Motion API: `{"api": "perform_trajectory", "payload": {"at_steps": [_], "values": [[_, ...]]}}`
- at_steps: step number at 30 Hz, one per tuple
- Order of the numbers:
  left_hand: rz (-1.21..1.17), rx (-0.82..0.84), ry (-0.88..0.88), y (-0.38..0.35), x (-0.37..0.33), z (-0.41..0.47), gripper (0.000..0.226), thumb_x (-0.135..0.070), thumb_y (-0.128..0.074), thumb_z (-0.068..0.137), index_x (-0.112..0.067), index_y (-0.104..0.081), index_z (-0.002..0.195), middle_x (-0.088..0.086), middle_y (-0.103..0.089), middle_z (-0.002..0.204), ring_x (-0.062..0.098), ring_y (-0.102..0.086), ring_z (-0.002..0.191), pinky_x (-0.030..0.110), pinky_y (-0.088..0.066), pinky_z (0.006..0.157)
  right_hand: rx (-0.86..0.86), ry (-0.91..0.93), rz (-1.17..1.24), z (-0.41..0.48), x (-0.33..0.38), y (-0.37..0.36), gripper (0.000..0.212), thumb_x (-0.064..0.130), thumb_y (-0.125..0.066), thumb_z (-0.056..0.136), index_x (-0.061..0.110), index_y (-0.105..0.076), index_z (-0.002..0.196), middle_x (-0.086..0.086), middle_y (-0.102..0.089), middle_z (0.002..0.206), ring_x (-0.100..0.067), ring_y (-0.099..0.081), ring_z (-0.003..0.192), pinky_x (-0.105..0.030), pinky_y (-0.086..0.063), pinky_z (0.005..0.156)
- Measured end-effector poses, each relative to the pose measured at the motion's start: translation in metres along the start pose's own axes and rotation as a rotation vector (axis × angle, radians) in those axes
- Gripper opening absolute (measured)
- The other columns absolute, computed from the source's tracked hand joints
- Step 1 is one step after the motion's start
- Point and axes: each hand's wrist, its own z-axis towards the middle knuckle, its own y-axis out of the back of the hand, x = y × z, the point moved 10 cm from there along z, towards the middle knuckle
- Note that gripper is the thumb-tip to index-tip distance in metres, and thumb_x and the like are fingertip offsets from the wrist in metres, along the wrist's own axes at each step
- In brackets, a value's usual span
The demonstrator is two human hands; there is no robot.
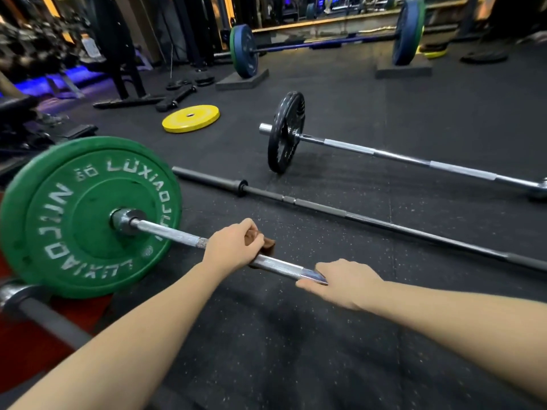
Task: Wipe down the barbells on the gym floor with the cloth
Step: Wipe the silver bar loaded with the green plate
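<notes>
Left hand (233, 247): fingers curled over a brown cloth (268, 243), pressing it round the shaft of the chrome barbell (278, 266); a corner of cloth shows past the knuckles.

Right hand (343, 284): grasps the same shaft further along, thumb laid on the near side, and hides the bar from there on.

Chrome barbell: lies across the near foreground on the black speckled rubber floor (296, 350), loaded at its left end with a green bumper plate (88, 217) lettered LUXIAOJUN.

Grey bar end (44, 315): lower left, in front of the green plate, over a red mat (29, 335).

Black barbell (355, 217): unloaded, flat on the floor just beyond the hands, roughly parallel to the chrome one.

Silver barbell (414, 159): further back, one black plate (285, 133) on its left end.

Yellow plate (191, 118): flat on the floor, left of the black plate.

Far barbell (325, 42): blue and green plates (244, 51) at each end, standing on dark blocks (242, 79) before a mirrored wall.

Rack feet and small black fittings: left background, blurred.
</notes>
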Motion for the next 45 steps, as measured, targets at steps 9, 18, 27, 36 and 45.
{"api": "perform_trajectory", "payload": {"at_steps": [9,18,27,36,45], "values": [[-0.089,0.267,0.0,-0.001,0.024,0.012,0.022,-0.057,-0.055,0.088,-0.036,-0.056,0.095,-0.013,-0.067,0.088,0.016,-0.063,0.086,0.039,-0.055,0.086,-0.146,0.061,-0.244,-0.02,0.006,0.007,0.06,0.075,-0.017,0.098,0.021,-0.041,0.108,-0.006,-0.07,0.094,-0.033,-0.048,0.069,-0.038,-0.038,0.062],[0.003,0.263,-0.08,-0.018,-0.056,0.004,0.025,-0.052,-0.052,0.092,-0.028,-0.06,0.092,-0.011,-0.068,0.085,0.019,-0.061,0.086,0.033,-0.049,0.078,-0.223,0.088,-0.208,-0.015,0.008,0.005,0.058,0.07,-0.022,0.101,0.018,-0.042,0.114,-0.008,-0.07,0.092,-0.036,-0.056,0.069,-0.038,-0.039,0.059],[-0.013,0.365,-0.11,-0.036,-0.028,0.018,0.026,-0.061,-0.055,0.081,-0.039,-0.061,0.093,-0.015,-0.069,0.078,0.01,-0.065,0.077,0.034,-0.056,0.077,-0.357,0.181,-0.18,-0.01,0.009,0.005,0.054,0.07,-0.022,0.1,0.02,-0.042,0.1,-0.004,-0.068,0.077,-0.033,-0.061,0.06,-0.034,-0.015,0.045],[0.025,0.131,0.084,-0.019,-0.022,0.001,0.022,-0.054,-0.056,0.094,-0.033,-0.059,0.099,-0.008,-0.066,0.087,0.028,-0.064,0.09,0.036,-0.048,0.077,-0.304,0.141,-0.139,-0.014,0.003,0.003,0.057,0.07,-0.024,0.1,0.018,-0.044,0.113,-0.004,-0.069,0.097,-0.032,-0.069,0.083,-0.037,-0.034,0.056],[0.029,0.249,-0.087,-0.023,-0.119,-0.05,0.029,-0.056,-0.049,0.1,-0.029,-0.053,0.11,-0.004,-0.063,0.105,0.022,-0.064,0.095,0.038,-0.05,0.079,0.061,-0.049,0.055,-0.09,-0.084,0.001,0.055,0.068,-0.018,0.102,0.023,-0.046,0.115,-0.009,-0.064,0.113,-0.034,-0.062,0.105,-0.04,-0.041,0.079]]}}
